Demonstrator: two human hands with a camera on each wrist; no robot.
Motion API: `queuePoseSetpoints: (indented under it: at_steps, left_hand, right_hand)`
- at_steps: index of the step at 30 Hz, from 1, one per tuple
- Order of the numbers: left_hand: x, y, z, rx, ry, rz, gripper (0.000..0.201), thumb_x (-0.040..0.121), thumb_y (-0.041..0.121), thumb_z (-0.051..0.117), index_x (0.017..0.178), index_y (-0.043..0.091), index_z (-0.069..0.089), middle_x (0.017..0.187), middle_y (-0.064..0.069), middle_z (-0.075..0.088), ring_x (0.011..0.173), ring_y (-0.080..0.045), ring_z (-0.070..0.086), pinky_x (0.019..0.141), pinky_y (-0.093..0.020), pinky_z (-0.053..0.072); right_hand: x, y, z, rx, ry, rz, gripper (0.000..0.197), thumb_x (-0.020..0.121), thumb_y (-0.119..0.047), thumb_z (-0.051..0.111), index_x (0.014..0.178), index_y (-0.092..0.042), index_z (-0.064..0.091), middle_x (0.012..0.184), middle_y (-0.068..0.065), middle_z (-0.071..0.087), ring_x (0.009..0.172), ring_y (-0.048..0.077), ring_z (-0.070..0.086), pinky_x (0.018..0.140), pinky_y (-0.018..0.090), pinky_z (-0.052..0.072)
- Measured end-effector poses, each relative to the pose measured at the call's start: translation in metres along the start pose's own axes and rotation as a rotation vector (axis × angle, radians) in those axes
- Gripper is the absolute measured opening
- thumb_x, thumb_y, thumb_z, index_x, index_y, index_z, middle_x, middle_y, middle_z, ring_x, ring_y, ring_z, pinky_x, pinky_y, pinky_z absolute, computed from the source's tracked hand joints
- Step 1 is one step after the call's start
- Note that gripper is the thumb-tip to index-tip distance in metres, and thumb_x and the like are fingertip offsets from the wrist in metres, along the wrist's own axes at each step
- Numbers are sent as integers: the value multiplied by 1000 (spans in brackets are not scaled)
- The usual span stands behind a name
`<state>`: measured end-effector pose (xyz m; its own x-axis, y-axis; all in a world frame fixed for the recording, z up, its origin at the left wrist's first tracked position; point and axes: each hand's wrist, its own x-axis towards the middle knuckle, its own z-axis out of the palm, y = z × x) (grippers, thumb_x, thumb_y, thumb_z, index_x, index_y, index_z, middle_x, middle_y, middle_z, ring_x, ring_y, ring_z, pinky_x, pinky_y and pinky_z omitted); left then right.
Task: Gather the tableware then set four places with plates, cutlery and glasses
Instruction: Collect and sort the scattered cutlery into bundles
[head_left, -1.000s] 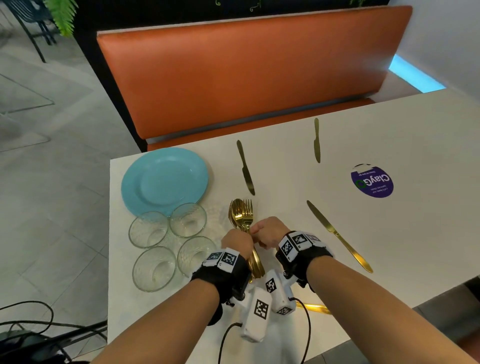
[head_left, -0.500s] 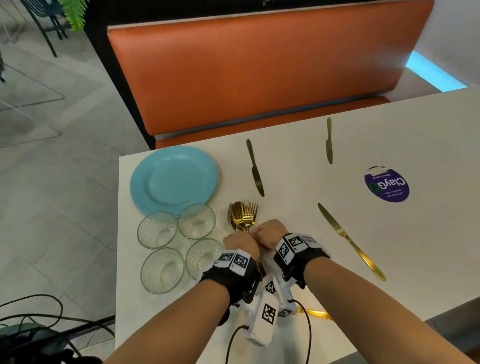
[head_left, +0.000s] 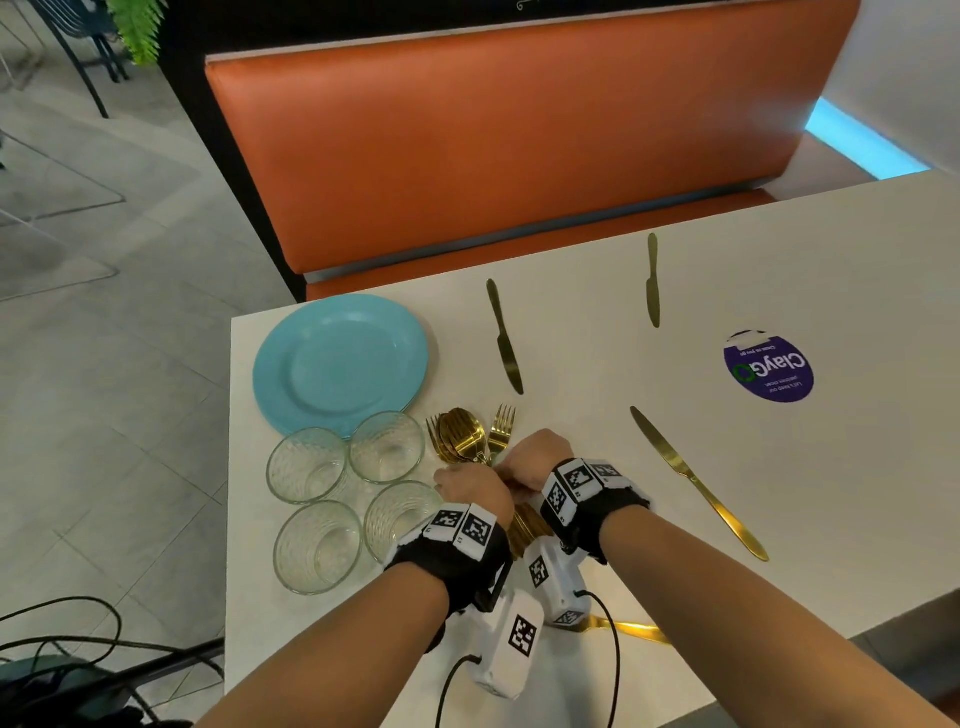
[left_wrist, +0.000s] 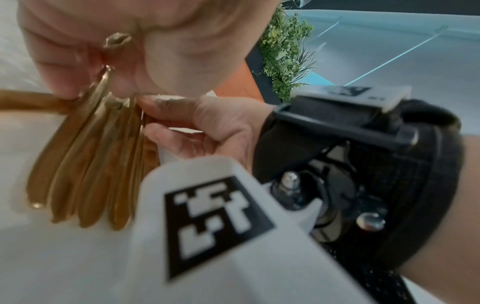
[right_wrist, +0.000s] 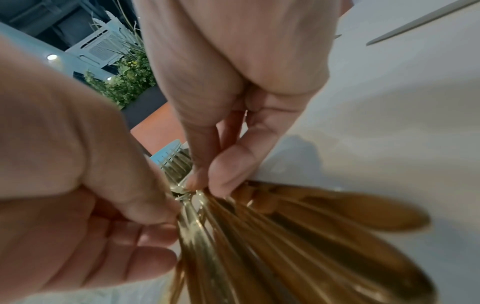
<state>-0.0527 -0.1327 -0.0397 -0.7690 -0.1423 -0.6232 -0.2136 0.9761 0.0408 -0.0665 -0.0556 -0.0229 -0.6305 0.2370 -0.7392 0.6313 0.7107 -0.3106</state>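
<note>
Pictured mid-desk (head_left: 779, 493): bundle of gold forks and spoons (head_left: 470, 436), long axis running near to far, pinched at the necks by left hand (head_left: 475, 488) and right hand (head_left: 535, 457), pressed together.

Head view's evenly lit and pretty sharp, with soft indoor light and only faint shadows on the white bench (head_left: 779, 493). There's a cyan glow strip (head_left: 857, 140) at 2 o'clock, and straight edges bow toward the frame borders. Both wrist views are soft and smeary: the gold cutlery handles (right_wrist: 311, 236) are streaked with glare, and the marker tag (left_wrist: 215, 222) is fuzzy.
</note>
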Motion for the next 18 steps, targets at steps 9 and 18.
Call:
queuePoseSetpoints:
  at_steps: [9, 18]
  left_hand:
    - [-7, 7, 0, -140, 38, -29, 32, 99, 14, 38, 130, 8, 46, 136, -12, 42, 124, -24, 45, 103, -29, 36]
    - [-13, 8, -9, -136, 99, 1, 41, 98, 22, 41, 135, 6, 35, 139, -13, 40, 127, -24, 40, 104, -29, 32]
  right_hand:
    - [-2, 1, 3, -204, 66, -136, 29, 90, -32, 53, 95, -10, 73, 99, 3, 70, 80, 15, 61, 69, 20, 44]
    - [-12, 19, -6, 274, 5, -147, 20, 88, -6, 59, 104, -8, 70, 66, 4, 65, 47, 12, 56, 46, 18, 51]
